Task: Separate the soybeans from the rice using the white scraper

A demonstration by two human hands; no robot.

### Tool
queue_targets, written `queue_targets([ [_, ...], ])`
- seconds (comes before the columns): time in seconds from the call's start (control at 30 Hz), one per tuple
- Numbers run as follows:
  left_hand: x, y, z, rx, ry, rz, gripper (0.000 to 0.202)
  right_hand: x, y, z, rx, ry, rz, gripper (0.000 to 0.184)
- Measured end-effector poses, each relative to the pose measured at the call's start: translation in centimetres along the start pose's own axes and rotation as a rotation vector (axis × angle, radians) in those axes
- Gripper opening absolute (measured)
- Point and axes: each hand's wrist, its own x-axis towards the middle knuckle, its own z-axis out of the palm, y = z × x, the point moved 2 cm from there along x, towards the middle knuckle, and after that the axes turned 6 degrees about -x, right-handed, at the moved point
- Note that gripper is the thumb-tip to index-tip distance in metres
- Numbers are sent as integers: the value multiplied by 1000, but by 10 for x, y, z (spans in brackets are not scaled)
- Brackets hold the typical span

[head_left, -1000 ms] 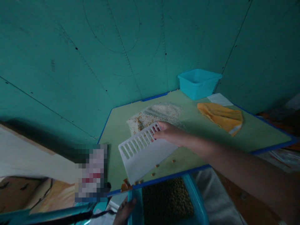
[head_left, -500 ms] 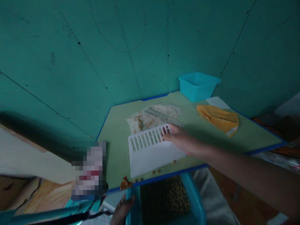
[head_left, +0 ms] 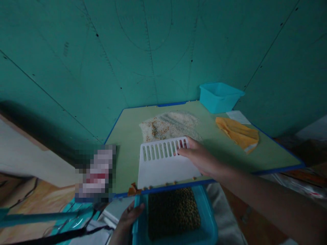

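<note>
My right hand [head_left: 195,153] grips a flat white plastic panel [head_left: 163,172] at its far right corner, with fingers around the slotted end. The panel rests or hovers low over the green tabletop [head_left: 122,160], its near side close to the front edge. Several small round beans [head_left: 167,184] lie along that side. Below the edge, my left hand [head_left: 131,216] clasps the left rim of a blue tub [head_left: 211,217], which holds many beans [head_left: 176,211]. Beyond the panel, a pale grainy patch [head_left: 176,122] with brown bits on it spreads over the table.
An orange cloth [head_left: 237,132] lies at the right, near a white sheet [head_left: 238,117]. At the back right corner stands another blue tub [head_left: 219,97]. Brown shell-like scraps [head_left: 134,190] sit at the front left edge. A green wall [head_left: 163,51] rises behind the table.
The panel in my right hand has come closer to the front edge, with beans now right against its near side. My left hand keeps its hold on the tub. The camera view has shifted slightly.
</note>
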Motion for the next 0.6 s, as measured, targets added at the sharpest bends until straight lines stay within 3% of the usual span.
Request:
queue_targets([
  [0.3, -1, 13, 15, -38, -46, -65, 20, -5, 3, 1, 28, 14, -36, 14],
  [0.47, 6, -5, 26, -56, -21, 41, 16, -4, 1, 1, 161, -14, 2, 16],
  [0.6, 20, -20, 16, -48, 13, 124, 9, 2, -1, -12, 325, 44, 10, 20],
])
